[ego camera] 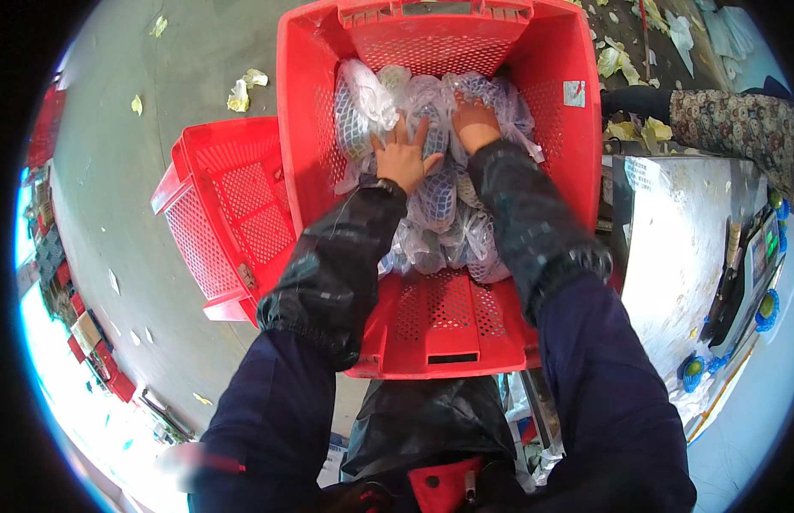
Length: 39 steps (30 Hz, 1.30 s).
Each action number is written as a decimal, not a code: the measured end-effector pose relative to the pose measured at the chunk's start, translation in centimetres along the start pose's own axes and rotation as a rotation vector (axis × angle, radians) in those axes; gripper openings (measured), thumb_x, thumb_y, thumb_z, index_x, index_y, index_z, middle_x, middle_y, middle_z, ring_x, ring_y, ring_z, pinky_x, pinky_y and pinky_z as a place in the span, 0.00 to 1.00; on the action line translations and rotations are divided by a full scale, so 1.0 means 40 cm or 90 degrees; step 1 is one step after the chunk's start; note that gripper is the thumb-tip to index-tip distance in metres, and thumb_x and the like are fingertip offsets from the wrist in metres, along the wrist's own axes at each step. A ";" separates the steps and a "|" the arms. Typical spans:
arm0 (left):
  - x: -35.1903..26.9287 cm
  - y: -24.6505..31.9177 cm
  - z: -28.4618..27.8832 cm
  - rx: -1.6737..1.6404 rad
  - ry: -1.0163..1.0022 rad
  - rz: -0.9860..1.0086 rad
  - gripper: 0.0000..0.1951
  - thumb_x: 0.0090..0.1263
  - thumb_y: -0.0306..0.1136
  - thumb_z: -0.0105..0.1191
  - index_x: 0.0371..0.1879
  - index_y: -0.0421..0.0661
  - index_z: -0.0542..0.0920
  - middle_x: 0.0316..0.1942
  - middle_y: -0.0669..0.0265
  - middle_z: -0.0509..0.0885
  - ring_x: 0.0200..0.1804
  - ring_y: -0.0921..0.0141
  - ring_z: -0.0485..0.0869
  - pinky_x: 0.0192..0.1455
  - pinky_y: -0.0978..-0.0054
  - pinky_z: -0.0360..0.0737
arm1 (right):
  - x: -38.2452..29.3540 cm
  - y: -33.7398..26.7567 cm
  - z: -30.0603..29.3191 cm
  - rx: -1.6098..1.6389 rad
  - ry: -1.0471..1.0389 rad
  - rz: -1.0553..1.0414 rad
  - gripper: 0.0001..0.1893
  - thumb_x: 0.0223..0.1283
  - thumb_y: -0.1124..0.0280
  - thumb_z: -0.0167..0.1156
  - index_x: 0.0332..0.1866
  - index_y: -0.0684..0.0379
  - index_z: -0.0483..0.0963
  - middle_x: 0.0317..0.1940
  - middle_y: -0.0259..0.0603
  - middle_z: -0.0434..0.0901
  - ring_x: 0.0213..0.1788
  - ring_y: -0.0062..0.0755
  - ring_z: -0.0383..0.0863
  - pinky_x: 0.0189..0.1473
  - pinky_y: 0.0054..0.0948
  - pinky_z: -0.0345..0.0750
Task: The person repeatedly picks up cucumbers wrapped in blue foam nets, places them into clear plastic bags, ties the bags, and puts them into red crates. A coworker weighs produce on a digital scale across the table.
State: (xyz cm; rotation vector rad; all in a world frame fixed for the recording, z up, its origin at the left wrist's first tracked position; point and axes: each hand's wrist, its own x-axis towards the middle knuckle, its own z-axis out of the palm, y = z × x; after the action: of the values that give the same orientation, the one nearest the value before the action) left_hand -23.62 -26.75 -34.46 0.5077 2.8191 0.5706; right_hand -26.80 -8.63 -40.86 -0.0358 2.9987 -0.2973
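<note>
Before me a large red perforated plastic crate [299, 134] holds several pieces of produce in foam net sleeves and clear plastic bags [432, 202]. My left hand [403, 156] lies palm down on the bagged produce near the middle, its fingers spread. To its right, my right hand [475, 125] reaches onto a bag [477, 86] towards the far side. Its fingertips are partly lost among the plastic, so whether it grips the bag cannot be told. A white crumpled part of a bag [371, 93] lies just beyond my left fingers.
A second red crate [243, 211] stands lower on the left. On the right, a metal-topped table [669, 224] bears a knife [730, 256] and a device with a screen [763, 250]. Leaf scraps [240, 96] litter the floor. Another person's patterned sleeve [724, 122] extends in from the right.
</note>
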 end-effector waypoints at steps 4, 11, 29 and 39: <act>0.183 0.064 -0.054 0.119 -0.266 -0.080 0.33 0.65 0.59 0.44 0.68 0.61 0.59 0.73 0.58 0.48 0.71 0.54 0.54 0.60 0.25 0.46 | -0.008 -0.057 -0.133 0.191 0.054 0.152 0.24 0.59 0.64 0.50 0.60 0.63 0.67 0.54 0.58 0.72 0.57 0.56 0.70 0.56 0.46 0.69; -0.274 0.182 -0.049 0.019 -0.161 -0.059 0.32 0.65 0.49 0.47 0.68 0.55 0.58 0.69 0.56 0.57 0.71 0.51 0.51 0.55 0.26 0.56 | -0.815 -0.271 -0.568 0.502 0.191 0.170 0.16 0.57 0.79 0.57 0.52 0.65 0.73 0.53 0.51 0.74 0.58 0.49 0.72 0.60 0.36 0.68; -1.149 1.290 -0.219 -0.126 -0.477 0.682 0.19 0.64 0.39 0.52 0.51 0.41 0.74 0.49 0.51 0.76 0.49 0.52 0.76 0.52 0.60 0.73 | -2.241 0.189 -0.672 0.131 0.305 0.723 0.05 0.49 0.72 0.62 0.31 0.59 0.77 0.32 0.45 0.78 0.38 0.50 0.76 0.42 0.41 0.72; -1.298 1.473 -0.044 0.275 -0.366 0.793 0.29 0.61 0.45 0.57 0.63 0.62 0.66 0.72 0.68 0.51 0.72 0.66 0.52 0.61 0.34 0.58 | -2.382 0.265 -0.740 0.355 0.448 0.630 0.04 0.53 0.75 0.61 0.31 0.65 0.77 0.28 0.48 0.78 0.31 0.46 0.78 0.36 0.34 0.74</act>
State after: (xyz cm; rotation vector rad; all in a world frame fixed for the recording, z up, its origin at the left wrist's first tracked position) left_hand 40.48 4.19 -1.20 2.1072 1.7781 -0.0746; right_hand 63.71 10.95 -2.28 1.8273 2.8804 -1.1403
